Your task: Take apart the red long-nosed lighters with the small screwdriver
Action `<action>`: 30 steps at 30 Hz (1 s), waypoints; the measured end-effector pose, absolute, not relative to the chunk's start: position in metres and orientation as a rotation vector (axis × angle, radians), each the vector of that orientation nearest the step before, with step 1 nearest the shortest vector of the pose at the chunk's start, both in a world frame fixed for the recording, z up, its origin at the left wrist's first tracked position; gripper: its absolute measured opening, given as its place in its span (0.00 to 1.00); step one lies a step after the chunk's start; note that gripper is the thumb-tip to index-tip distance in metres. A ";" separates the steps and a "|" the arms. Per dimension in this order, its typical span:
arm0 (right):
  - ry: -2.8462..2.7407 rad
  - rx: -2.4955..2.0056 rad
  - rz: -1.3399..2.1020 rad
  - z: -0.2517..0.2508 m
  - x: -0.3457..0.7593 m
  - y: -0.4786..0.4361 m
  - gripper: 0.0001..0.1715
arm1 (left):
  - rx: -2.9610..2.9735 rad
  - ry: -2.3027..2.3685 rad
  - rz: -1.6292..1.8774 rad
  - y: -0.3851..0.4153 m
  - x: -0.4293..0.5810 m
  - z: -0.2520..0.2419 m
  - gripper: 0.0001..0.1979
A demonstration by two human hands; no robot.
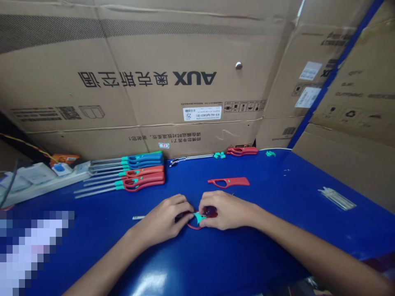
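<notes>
Both hands meet at the middle of the blue table (234,255) over a half-built lighter (197,218) with a red handle shell and a teal trigger piece. My left hand (165,218) has its fingers curled on the lighter's left part, where a thin metal tube (138,217) sticks out leftward. My right hand (224,211) pinches the red and teal part from the right. A loose red handle shell (230,181) lies just beyond the hands.
Several finished lighters with blue and red handles (129,174) lie in a row at back left. A metal tube with teal parts (197,157), red shells (242,151) and a teal piece (270,153) lie along cardboard boxes (185,74). Clear tubes (336,198) at right; power strip (37,181) at left.
</notes>
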State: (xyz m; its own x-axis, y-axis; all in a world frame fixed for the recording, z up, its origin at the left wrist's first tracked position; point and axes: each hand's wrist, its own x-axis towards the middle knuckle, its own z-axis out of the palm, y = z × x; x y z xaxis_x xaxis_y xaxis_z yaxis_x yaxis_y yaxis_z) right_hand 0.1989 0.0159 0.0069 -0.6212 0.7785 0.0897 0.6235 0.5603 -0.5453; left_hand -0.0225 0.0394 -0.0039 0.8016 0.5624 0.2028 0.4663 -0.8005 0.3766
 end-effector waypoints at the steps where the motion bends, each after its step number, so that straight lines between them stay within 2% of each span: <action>1: -2.475 -1.147 0.679 0.007 0.199 0.015 0.10 | 2.700 0.770 0.450 0.040 -0.023 -0.005 0.10; 8: -2.407 -1.207 0.602 0.003 0.193 0.010 0.09 | 2.772 0.776 0.430 0.038 -0.021 -0.002 0.09; 13: -2.360 -1.269 0.530 -0.003 0.187 0.008 0.16 | 2.663 0.830 0.440 0.036 -0.022 -0.005 0.10; 18: -2.215 -1.216 0.477 -0.011 0.181 0.006 0.11 | 2.626 0.874 0.478 0.037 -0.023 -0.007 0.08; 22: -2.138 -1.158 0.422 0.002 0.192 0.017 0.11 | 2.634 0.915 0.442 0.036 -0.025 -0.005 0.17; 25: -2.031 -1.433 0.247 0.024 0.231 0.040 0.16 | 2.675 0.921 0.351 0.037 -0.031 -0.002 0.20; 28: -1.792 -2.098 0.094 0.042 0.293 0.068 0.18 | 2.713 0.909 0.272 0.040 -0.040 0.003 0.20; 30: -1.638 -2.322 0.069 0.045 0.336 0.083 0.18 | 2.719 0.924 0.243 0.043 -0.043 0.005 0.17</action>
